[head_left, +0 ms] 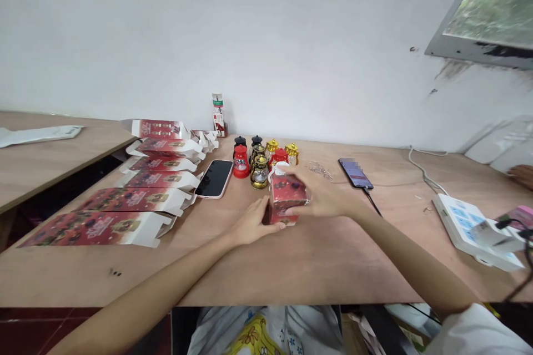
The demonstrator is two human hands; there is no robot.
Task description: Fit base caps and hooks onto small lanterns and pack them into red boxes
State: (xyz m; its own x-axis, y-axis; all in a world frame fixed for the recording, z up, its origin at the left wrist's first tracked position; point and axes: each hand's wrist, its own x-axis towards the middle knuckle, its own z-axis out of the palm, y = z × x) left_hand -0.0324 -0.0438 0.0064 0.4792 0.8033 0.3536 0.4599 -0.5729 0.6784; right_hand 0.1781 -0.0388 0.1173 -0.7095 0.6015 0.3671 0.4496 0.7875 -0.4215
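A small red printed box (287,191) is upright on the table in front of me, with a white flap (281,167) showing at its top. My right hand (320,194) grips it from the right, slightly blurred, its thumb across the front. Against the lower left side lies my left hand (255,223), its thumb along the bottom and its fingers partly hidden behind the box. Just beyond stand several mini lanterns: a red lantern (241,162), a bronze lantern (260,172), a gold lantern (292,153) and black ones at the back.
Flattened red cartons (137,199) lie overlapped on the left. A dark-screened phone (215,178) is beside them; another phone (355,172) on a cable lies right. Thin metal pieces (320,170) lie near the lanterns. A power strip (474,230) sits at far right, beyond which another person's hand (522,175) shows.
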